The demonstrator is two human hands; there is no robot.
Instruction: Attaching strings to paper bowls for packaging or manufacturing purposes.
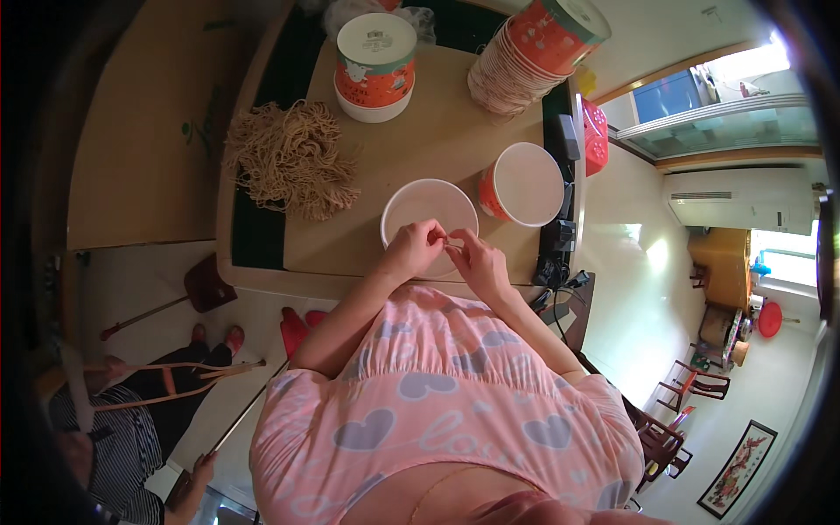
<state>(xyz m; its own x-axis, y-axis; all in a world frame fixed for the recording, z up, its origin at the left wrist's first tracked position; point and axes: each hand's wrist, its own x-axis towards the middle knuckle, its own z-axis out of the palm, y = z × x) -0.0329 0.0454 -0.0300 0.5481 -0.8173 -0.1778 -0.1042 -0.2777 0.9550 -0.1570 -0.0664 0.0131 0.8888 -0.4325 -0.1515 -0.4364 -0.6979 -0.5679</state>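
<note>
Both hands meet above the near rim of an open white paper bucket (429, 194) at the table's front. My left hand (417, 248) is closed in a pinch, its fingertips against those of my right hand (477, 262), which is pinched too. Between the fingertips shows a short bit of thin pale cord (451, 246); most of it is hidden by the fingers. Right of this bucket stands a second open bucket (528, 185), orange outside and white inside. A tangled heap of beige cords (293, 157) lies to the left.
Upside-down buckets (376, 74) stand at the far middle, and a tall leaning stack of buckets (534, 61) at the far right. Black adapters and cables (556, 249) line the table's right edge. On the floor at left are a dustpan (210, 284) and a person with a crutch (175, 376).
</note>
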